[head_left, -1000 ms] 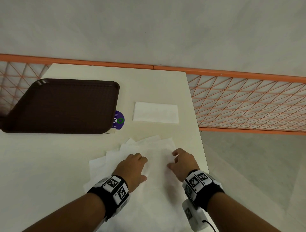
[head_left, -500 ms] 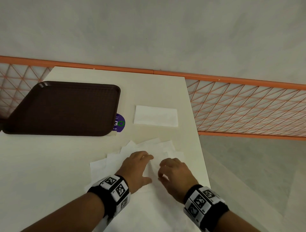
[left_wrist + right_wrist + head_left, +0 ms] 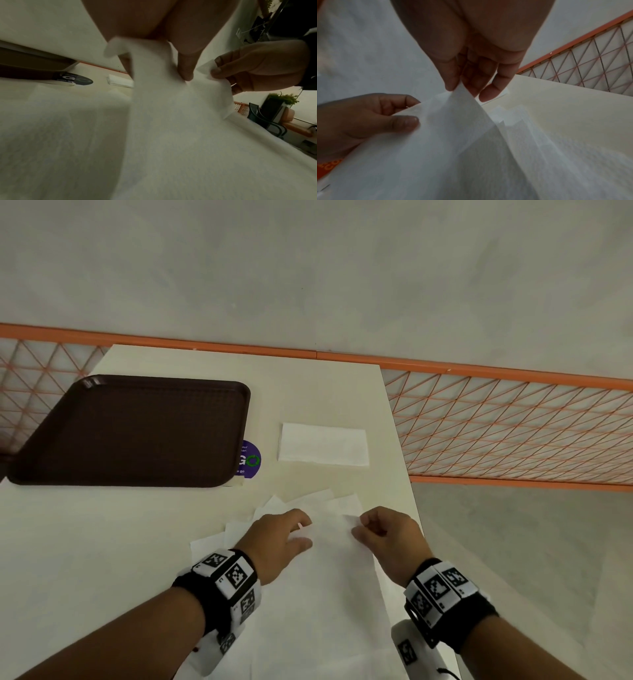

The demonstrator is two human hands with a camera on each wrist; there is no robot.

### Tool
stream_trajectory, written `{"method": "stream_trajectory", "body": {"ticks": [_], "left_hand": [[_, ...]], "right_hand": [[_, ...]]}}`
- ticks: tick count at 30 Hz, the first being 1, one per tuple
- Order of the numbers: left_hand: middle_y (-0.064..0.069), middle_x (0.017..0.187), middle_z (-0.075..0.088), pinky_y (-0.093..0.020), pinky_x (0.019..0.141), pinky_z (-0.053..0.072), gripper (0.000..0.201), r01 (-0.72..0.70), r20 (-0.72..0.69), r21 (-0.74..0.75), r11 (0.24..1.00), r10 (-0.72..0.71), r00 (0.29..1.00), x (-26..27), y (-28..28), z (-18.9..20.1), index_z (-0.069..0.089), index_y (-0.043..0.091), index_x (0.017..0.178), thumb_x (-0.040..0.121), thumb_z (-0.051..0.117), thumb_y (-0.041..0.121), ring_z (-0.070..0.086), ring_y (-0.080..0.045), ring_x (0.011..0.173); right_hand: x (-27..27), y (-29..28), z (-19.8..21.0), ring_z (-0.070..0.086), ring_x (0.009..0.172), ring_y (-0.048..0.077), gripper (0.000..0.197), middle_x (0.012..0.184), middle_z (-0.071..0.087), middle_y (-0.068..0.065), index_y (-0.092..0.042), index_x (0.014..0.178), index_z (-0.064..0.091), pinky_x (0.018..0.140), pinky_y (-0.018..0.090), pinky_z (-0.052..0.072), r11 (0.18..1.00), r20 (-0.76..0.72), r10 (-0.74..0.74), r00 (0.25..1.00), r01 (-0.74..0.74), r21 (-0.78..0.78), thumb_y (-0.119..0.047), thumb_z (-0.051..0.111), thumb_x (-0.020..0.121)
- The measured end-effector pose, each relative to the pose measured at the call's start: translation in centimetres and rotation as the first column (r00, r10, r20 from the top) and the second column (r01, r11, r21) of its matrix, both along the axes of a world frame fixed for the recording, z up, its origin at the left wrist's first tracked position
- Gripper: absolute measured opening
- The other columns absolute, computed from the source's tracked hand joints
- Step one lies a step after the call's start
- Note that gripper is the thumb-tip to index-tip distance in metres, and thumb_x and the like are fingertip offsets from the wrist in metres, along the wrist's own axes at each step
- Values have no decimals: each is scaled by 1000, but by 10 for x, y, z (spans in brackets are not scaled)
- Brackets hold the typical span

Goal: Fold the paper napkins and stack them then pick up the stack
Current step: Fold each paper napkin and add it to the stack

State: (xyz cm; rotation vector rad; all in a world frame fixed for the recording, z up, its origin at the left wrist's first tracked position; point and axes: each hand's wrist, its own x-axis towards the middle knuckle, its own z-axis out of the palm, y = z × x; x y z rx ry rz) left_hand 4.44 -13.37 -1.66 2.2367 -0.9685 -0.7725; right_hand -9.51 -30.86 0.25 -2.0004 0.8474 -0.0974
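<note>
A pile of several unfolded white napkins [image 3: 274,508] lies near the table's front right. The top napkin [image 3: 329,570] has its far edge raised off the pile. My left hand [image 3: 306,534] pinches that edge at its left between thumb and fingers, as the left wrist view shows on the napkin [image 3: 154,83]. My right hand [image 3: 359,527] pinches the right corner, seen in the right wrist view on the napkin [image 3: 462,121] held by thumb [image 3: 450,82] and forefinger. One folded napkin [image 3: 323,444] lies flat farther back.
A dark brown tray [image 3: 137,429] sits at the back left of the cream table [image 3: 102,542], with a purple round sticker [image 3: 249,459] at its right edge. The table's right edge [image 3: 407,467] is close to my right hand. An orange mesh railing [image 3: 513,422] stands behind.
Both hands lay on the napkin pile and drew together. Now they have moved apart, each pinching the top napkin's far edge, which is lifted off the pile.
</note>
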Motion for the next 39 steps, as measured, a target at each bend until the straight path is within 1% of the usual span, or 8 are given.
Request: {"method": "stream_trajectory", "body": {"ticks": [4, 9, 16, 23, 27, 30, 35, 39], "left_hand": [[3, 85, 68, -31, 76, 52, 17, 4, 25, 23, 1000, -5, 1000, 2, 1, -3, 62, 23, 92, 90, 61, 40, 63, -15, 82], [5, 81, 69, -29, 79, 51, 11, -50, -70, -59, 997, 45, 996, 8, 2, -2, 65, 28, 81, 89, 64, 36, 64, -13, 81], [8, 90, 70, -26, 85, 49, 12, -87, -52, -119, 989, 81, 995, 26, 3, 11, 71, 20, 93, 88, 66, 30, 64, -11, 89], [7, 102, 68, -32, 88, 48, 25, 181, 237, -114, 977, -151, 960, 19, 10, 23, 70, 21, 105, 93, 53, 34, 61, -12, 96], [9, 105, 68, -31, 88, 48, 50, 334, 262, -50, 941, -310, 914, 0, 18, 19, 70, 23, 107, 89, 33, 51, 58, -11, 99], [10, 113, 65, -28, 95, 43, 37, 408, 159, 83, 909, -416, 895, -16, 21, 16, 67, 25, 115, 93, 46, 48, 56, -9, 106], [14, 113, 63, -27, 94, 44, 47, 345, 52, 169, 923, -358, 932, -21, 24, 12, 64, 29, 114, 86, 51, 63, 54, -5, 105], [8, 126, 53, -30, 101, 37, 37, 225, 199, 261, 939, -280, 939, -4, 18, -1, 57, 23, 123, 98, 41, 45, 45, -13, 119]], "right_hand": [[5, 4, -3, 55, 59, 4, 13, 69, 65, -7, -25, 74, 63, 53, 9, 40, 1000, -29, -2, 1000, 1, -24, -26, 70, 86], [4, 3, -10, 63, 73, 3, 19, 82, 68, -11, -25, 94, 64, 62, 15, 46, 991, -108, 106, 988, -96, 98, -39, 71, 83], [-4, -6, -28, 60, 68, 20, 26, 78, 63, 15, 12, 92, 60, 63, 32, 54, 956, -137, 96, 986, -53, 288, -10, 70, 82], [0, 0, -35, 57, 67, 17, 6, 84, 69, 18, -11, 80, 68, 68, 33, 49, 993, -132, 55, 990, -41, 107, -12, 73, 79], [-3, 1, -37, 63, 73, 10, 24, 77, 70, -3, -25, 70, 64, 69, 18, 48, 998, -94, 63, 994, -61, 25, -6, 75, 78], [-8, 0, -42, 66, 81, 13, 40, 84, 69, -6, -33, 70, 61, 75, 20, 54, 985, -173, 155, 973, -165, -45, 5, 71, 75], [-9, -1, -37, 60, 90, 13, 54, 98, 67, -8, -40, 66, 54, 80, 16, 46, 939, -287, 288, 913, -328, -101, 12, 45, 80], [-10, -1, -26, 51, 120, 7, 54, 126, 59, -14, -41, 68, 49, 97, 9, 32, 846, -398, 436, 808, -518, -125, 11, 38, 78]]}}
